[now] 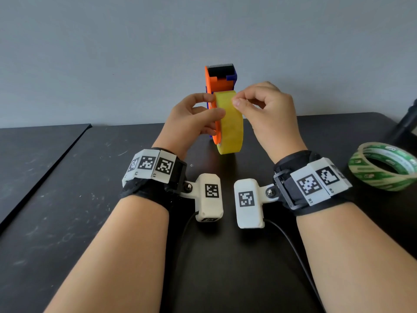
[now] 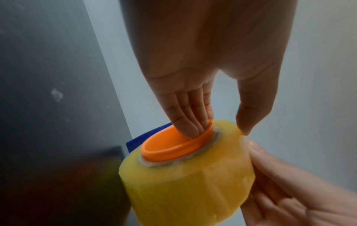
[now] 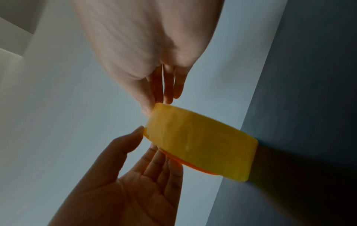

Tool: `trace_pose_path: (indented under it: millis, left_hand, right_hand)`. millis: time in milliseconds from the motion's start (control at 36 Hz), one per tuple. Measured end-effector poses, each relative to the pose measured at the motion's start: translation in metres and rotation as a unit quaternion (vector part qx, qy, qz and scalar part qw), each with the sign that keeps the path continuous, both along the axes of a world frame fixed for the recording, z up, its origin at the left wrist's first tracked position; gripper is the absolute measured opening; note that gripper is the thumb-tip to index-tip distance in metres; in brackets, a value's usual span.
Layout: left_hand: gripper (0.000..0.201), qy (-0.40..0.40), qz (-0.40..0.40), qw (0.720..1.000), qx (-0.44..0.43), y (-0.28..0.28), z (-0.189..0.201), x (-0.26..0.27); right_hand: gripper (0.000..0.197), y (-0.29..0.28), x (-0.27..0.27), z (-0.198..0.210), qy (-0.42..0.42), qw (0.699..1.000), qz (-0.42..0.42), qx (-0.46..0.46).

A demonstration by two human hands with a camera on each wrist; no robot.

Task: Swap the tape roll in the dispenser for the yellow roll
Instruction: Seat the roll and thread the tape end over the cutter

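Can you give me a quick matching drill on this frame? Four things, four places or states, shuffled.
Things:
1. yellow roll
2. green-printed roll
3. left hand
4. right hand

Places or states:
A. lying flat on the table, far right
B. mounted on the orange dispenser hub
C. pinching at the yellow roll's top edge
D. holding the dispenser, fingers in the hub

Pairs: 1-B, 2-A, 3-D, 4-C
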State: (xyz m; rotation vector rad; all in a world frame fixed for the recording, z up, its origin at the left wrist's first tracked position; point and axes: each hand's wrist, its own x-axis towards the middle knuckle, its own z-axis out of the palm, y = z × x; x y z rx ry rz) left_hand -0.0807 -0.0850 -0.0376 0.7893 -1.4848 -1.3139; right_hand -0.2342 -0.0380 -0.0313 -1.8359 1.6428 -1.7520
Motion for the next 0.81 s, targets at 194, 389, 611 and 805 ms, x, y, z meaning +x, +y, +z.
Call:
trace_pose_path:
  millis: [194,389,611,805]
  left_hand:
    - [0.024,-0.003,-0.006,1.000,-0.003,0.0008,-0.0001,0.0010]
    - [0.037,0.000,-0.012,1.000,0.005,0.0036,0.0018,-0.0007]
    - [0.033,-0.013,-0.019,1.000,0.007,0.0076,0.0014,0.0004]
    - [0.019,-0.026,-0.017,0.998,0.047,0.0079,0.0006,0.0023]
  right_hand:
    - [0.011,0.0037,0.0041,0.0011,-0.055,0.998,0.008,0.036]
    - [0.016,0.0036,0.0022,0.0016,-0.088,0.995,0.009,0.040]
    - [0.009,0.0037,0.0023,0.0015,-0.124,0.991,0.026,0.030]
    - [0.012,0.0087,0.0038,0.0020,-0.126,0.991,0.028,0.036]
